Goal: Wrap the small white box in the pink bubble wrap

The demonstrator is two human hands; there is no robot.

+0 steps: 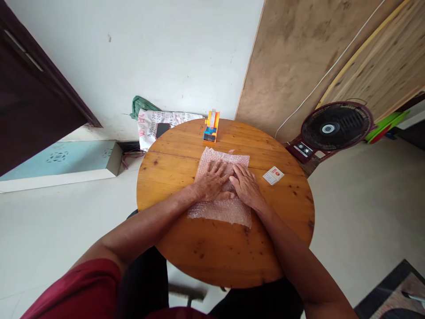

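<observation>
A pinkish sheet of bubble wrap (221, 212) lies flat on the round wooden table (206, 257) in front of me. My left hand (213, 182) rests palm down on its middle, fingers spread. Beside it my right hand (246, 185) also presses flat on the sheet, its fingers stretched towards the left hand; the two almost touch. Whether anything lies under the palms is hidden. Beyond the sheet's far edge stands an orange and blue tape dispenser (211, 126). To the right of my right hand is a small white card or packet with red print (273, 175).
A dark red fan (337, 126) stands past the table's right edge, by a plywood panel (282, 62). Behind the table, a printed white sack (149, 128) and a green bag (142, 106) lean by the wall. A pale blue box-like slab (59, 161) sits at the left.
</observation>
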